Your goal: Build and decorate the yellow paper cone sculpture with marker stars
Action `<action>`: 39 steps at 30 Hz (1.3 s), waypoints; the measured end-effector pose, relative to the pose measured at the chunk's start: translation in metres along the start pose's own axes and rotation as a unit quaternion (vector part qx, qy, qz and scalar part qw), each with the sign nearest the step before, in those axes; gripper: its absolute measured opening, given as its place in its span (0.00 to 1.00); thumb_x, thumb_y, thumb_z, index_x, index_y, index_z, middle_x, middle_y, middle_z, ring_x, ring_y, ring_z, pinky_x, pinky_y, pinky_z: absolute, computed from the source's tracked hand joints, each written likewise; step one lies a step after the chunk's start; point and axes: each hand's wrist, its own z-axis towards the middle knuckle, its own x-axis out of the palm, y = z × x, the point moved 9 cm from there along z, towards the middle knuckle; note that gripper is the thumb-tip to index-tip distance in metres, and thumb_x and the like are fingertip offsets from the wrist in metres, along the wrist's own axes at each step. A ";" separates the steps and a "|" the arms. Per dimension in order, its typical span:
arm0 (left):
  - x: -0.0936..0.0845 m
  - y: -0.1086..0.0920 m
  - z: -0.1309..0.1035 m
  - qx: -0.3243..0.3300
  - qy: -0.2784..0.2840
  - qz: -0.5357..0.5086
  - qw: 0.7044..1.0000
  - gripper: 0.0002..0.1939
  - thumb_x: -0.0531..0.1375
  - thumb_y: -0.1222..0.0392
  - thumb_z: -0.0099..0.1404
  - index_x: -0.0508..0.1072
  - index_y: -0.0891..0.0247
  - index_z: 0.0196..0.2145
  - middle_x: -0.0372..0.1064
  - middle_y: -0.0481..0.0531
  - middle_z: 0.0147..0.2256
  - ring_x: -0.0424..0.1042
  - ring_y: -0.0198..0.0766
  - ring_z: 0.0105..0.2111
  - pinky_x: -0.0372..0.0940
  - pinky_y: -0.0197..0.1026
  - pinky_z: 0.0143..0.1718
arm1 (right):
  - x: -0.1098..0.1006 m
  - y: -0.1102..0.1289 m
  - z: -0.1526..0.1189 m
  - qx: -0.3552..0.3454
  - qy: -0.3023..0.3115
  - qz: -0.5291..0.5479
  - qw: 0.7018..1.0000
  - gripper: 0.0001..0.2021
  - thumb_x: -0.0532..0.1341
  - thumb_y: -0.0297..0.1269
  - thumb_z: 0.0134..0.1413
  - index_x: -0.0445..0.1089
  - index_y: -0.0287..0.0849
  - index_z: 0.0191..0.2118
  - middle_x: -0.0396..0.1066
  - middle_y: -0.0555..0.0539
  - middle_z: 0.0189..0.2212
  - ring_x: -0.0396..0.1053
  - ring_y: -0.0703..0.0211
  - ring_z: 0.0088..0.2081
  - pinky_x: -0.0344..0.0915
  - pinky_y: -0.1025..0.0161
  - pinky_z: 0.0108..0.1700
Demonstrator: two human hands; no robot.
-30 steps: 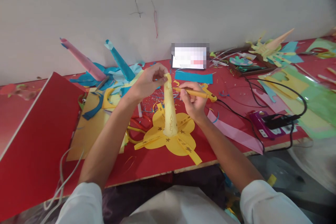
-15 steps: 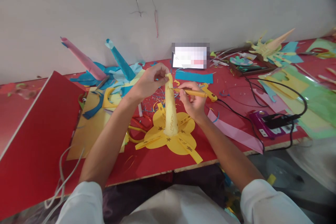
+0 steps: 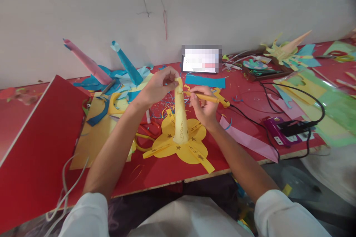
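Note:
A pale yellow paper cone [image 3: 180, 118] stands upright on a yellow flower-shaped paper base [image 3: 191, 155] that bears brown stars and squiggles. My left hand [image 3: 162, 86] pinches the cone's narrow top between thumb and fingers. In my right hand [image 3: 205, 105] is an orange pen [image 3: 204, 97], its tip pointing left, close beside the upper cone. Brown zigzag marks show near the cone's top, and loops run down lower on it. Small paper scraps lie behind the cone.
Red-handled scissors [image 3: 151, 129] lie left of the base. A yellow glue gun [image 3: 221, 98], a purple power strip [image 3: 282, 131] and cables are on the right. Pink [image 3: 91, 64] and blue [image 3: 128, 64] cones and a screen [image 3: 201, 60] stand behind.
The pen tip has moved slightly right, off the cone's surface. The marks near the cone's top show more fully. My left hand holds the same place.

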 end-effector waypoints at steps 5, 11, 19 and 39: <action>0.000 -0.001 0.000 -0.001 -0.004 0.000 1.000 0.07 0.66 0.66 0.64 0.70 0.63 0.35 0.70 0.48 0.32 0.70 0.30 0.32 0.68 0.34 0.36 | 0.001 0.002 -0.001 -0.007 0.005 -0.001 1.000 0.07 0.59 0.43 0.69 0.70 0.47 0.45 0.73 0.50 0.35 0.72 0.64 0.30 0.71 0.61 0.34; 0.000 0.001 0.001 -0.001 -0.010 0.002 1.000 0.08 0.67 0.67 0.63 0.70 0.62 0.35 0.70 0.48 0.32 0.70 0.30 0.32 0.67 0.35 0.35 | 0.000 0.002 -0.001 -0.009 0.006 -0.019 1.000 0.08 0.59 0.45 0.69 0.69 0.47 0.42 0.72 0.50 0.34 0.73 0.62 0.32 0.71 0.61 0.33; -0.003 0.005 0.002 -0.005 -0.022 0.008 1.000 0.08 0.66 0.70 0.61 0.70 0.63 0.34 0.68 0.46 0.31 0.68 0.29 0.31 0.66 0.35 0.36 | -0.004 0.005 0.000 -0.007 -0.011 -0.002 1.000 0.06 0.60 0.42 0.68 0.70 0.47 0.41 0.71 0.51 0.32 0.72 0.62 0.32 0.69 0.61 0.33; -0.002 0.004 0.002 0.002 -0.031 0.021 0.999 0.08 0.64 0.73 0.61 0.70 0.62 0.34 0.69 0.46 0.31 0.68 0.29 0.31 0.66 0.36 0.37 | 0.002 0.008 -0.001 0.000 0.019 0.004 1.000 0.07 0.60 0.43 0.68 0.71 0.47 0.41 0.71 0.51 0.32 0.70 0.62 0.29 0.69 0.60 0.33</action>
